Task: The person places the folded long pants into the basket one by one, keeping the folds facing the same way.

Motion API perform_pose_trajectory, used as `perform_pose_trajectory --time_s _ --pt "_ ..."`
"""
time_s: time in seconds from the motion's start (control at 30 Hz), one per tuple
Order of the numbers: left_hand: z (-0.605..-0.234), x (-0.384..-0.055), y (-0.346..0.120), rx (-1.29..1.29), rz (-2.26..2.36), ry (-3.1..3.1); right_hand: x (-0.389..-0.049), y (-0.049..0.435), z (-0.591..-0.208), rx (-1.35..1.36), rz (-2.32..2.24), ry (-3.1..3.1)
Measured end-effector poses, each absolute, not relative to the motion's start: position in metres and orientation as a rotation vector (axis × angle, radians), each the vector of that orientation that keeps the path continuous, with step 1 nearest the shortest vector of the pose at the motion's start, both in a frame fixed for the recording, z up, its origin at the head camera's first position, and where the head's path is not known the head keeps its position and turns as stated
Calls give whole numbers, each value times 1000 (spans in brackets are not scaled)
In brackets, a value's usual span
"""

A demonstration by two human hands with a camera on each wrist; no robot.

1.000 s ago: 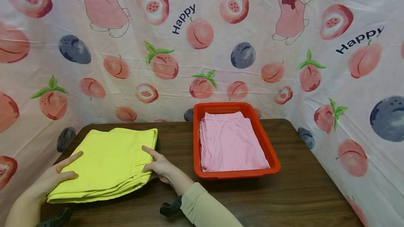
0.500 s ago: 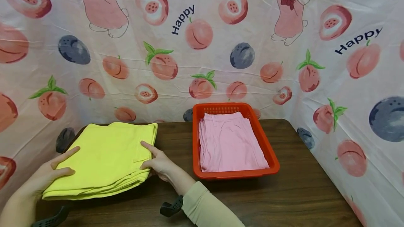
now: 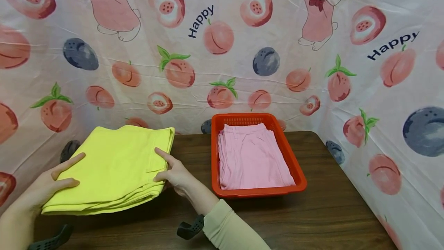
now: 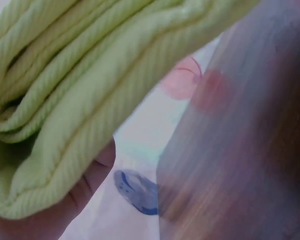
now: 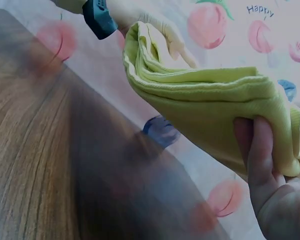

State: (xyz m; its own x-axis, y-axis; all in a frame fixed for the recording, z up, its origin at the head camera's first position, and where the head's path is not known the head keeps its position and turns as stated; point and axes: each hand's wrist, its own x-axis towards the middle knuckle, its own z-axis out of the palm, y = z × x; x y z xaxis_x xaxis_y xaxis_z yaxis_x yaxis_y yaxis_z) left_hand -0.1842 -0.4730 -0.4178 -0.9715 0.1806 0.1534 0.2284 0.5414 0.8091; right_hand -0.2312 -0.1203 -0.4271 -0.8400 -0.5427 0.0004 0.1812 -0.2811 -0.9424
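A folded yellow garment (image 3: 114,165), several layers of ribbed, twill-like cloth thick, is held up off the table at the left side. My left hand (image 3: 43,188) grips its left edge, two digits lying on top and the rest hidden below. At the opposite edge my right hand (image 3: 177,174) holds it the same way; the right wrist view shows the fingers (image 5: 260,150) pressed against the underside. Close up in the left wrist view, the garment's stacked folds (image 4: 90,110) hide most of the left hand, leaving part of it (image 4: 90,185) visible beneath.
A red plastic basket (image 3: 300,182) stands right of centre, with folded pink trousers (image 3: 256,157) stacked inside. The dark wooden table (image 3: 329,211) ends at a peach-printed cloth (image 3: 222,65) hanging behind and at both sides. Black wrist mounts (image 3: 190,227) sit below the hands.
Both hands have raised the yellow garment a little, away from me, and its left side has shifted slightly left. The basket and pink trousers have stayed in place.
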Motion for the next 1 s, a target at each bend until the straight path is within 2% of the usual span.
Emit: perform_pose_trajectory --time_s 1.0 --pt "-377 -186 -424 -406 -1402 -2635 -223 -73 -388 -610 -2232 1489"
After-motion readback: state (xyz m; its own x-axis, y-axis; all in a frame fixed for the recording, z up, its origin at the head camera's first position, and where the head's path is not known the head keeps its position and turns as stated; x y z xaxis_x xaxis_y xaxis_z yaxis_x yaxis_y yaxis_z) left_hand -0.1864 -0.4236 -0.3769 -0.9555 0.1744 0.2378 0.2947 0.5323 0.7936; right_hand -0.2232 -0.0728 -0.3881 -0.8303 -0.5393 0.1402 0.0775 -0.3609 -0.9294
